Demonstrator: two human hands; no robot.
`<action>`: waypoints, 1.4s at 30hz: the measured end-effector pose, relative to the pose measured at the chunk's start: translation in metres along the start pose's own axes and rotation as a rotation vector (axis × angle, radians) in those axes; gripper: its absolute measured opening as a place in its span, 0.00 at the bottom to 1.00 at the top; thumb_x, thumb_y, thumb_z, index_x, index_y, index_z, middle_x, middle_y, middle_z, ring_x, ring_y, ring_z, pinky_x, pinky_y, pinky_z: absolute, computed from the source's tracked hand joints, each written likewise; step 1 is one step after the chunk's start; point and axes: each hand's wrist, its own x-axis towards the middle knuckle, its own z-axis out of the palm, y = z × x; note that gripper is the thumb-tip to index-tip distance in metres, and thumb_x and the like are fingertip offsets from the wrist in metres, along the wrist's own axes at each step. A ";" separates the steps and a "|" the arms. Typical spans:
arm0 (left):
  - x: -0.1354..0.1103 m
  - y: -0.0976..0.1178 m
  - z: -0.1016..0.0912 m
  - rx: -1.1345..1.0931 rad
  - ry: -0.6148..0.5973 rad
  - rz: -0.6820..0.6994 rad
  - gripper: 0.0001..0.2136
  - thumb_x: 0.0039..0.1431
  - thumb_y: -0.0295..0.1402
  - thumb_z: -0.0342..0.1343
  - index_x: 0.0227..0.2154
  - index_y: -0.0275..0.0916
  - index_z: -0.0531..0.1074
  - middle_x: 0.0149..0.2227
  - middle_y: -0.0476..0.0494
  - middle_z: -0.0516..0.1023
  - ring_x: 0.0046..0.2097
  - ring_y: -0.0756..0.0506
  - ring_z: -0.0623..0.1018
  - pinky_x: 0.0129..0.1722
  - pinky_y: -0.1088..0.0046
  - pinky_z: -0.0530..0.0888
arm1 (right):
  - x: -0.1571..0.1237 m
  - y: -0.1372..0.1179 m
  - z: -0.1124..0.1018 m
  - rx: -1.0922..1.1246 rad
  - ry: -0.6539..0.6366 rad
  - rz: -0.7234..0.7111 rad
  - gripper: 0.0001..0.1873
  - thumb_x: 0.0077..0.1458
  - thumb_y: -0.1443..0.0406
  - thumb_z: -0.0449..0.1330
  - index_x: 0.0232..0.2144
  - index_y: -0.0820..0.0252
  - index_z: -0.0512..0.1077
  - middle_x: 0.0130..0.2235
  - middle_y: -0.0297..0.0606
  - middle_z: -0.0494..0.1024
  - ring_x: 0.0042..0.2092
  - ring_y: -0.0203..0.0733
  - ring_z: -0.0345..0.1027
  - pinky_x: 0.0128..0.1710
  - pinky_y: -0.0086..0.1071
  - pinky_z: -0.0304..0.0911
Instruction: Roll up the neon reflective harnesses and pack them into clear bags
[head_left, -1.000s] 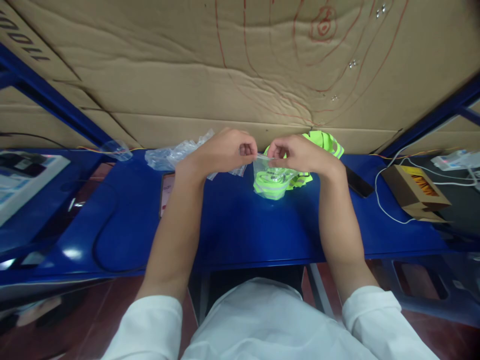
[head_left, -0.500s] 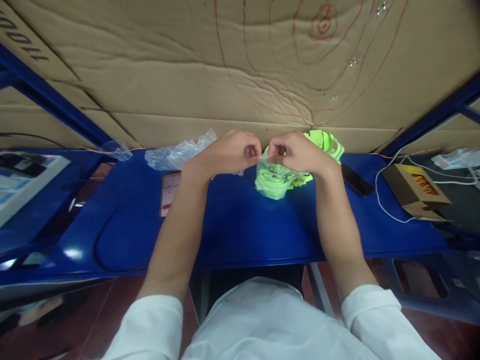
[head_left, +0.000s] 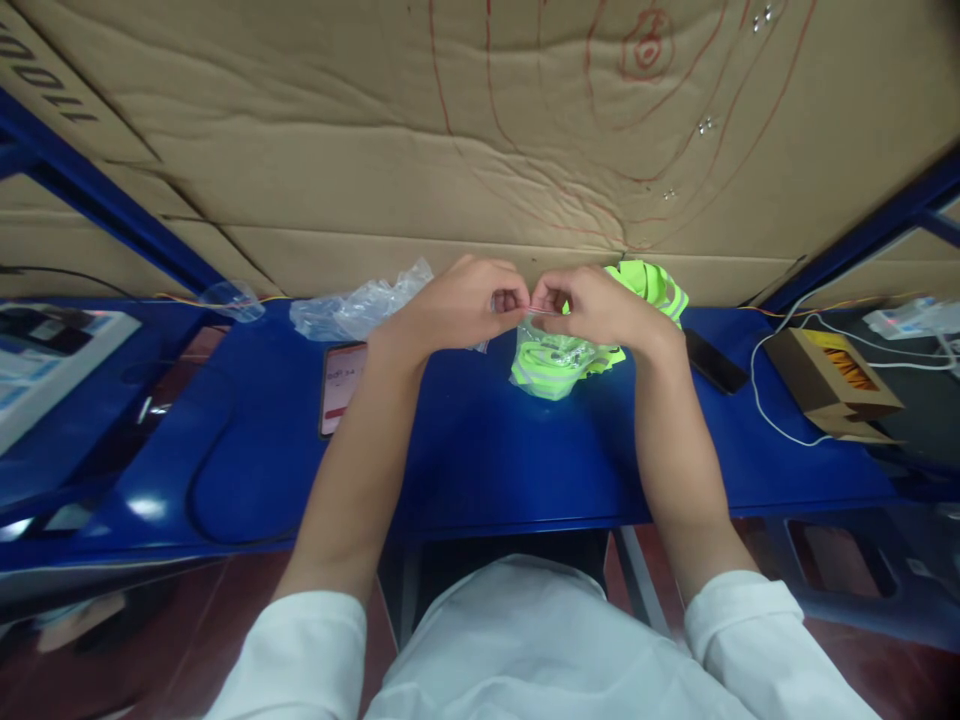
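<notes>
Head view: both hands, left (head_left: 457,300) and right (head_left: 592,303), knuckles nearly touching, pinch the clear bag (head_left: 551,355) top.

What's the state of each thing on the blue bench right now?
left hand: pinching the top edge of the small clear plastic bag.
right hand: pinching the same edge.
small clear plastic bag: mouth held between both hands, neon yellow-green strap folded inside.
lit smartphone: flat, screen on.
black smartphone: flat, screen dark.
brown cardboard box: flap open.
crumpled clear bags: heaped, untouched.
</notes>
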 end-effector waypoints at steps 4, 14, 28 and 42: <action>0.002 0.000 0.004 0.045 0.011 0.001 0.06 0.64 0.33 0.59 0.35 0.39 0.80 0.36 0.46 0.80 0.33 0.49 0.75 0.36 0.70 0.68 | -0.001 0.002 -0.001 0.011 0.008 0.013 0.03 0.56 0.66 0.66 0.35 0.58 0.77 0.33 0.34 0.81 0.34 0.39 0.71 0.36 0.33 0.61; 0.002 -0.004 0.005 0.038 0.017 0.003 0.07 0.63 0.32 0.57 0.35 0.39 0.79 0.35 0.46 0.81 0.36 0.47 0.77 0.39 0.69 0.68 | 0.001 0.007 0.002 0.016 0.064 -0.032 0.02 0.58 0.66 0.65 0.35 0.58 0.79 0.31 0.33 0.81 0.33 0.39 0.72 0.36 0.33 0.60; -0.003 -0.010 -0.006 0.044 -0.028 -0.110 0.07 0.59 0.30 0.59 0.39 0.39 0.79 0.40 0.46 0.82 0.42 0.45 0.79 0.44 0.69 0.71 | 0.004 0.012 0.004 -0.029 0.043 0.024 0.05 0.59 0.68 0.64 0.38 0.60 0.80 0.36 0.38 0.83 0.36 0.41 0.75 0.38 0.33 0.62; 0.001 -0.011 0.008 0.081 -0.041 -0.030 0.09 0.65 0.31 0.53 0.39 0.40 0.78 0.38 0.45 0.80 0.40 0.45 0.76 0.40 0.69 0.67 | 0.004 0.008 0.005 -0.035 0.054 0.007 0.09 0.53 0.69 0.61 0.36 0.60 0.80 0.31 0.36 0.82 0.33 0.41 0.74 0.35 0.33 0.61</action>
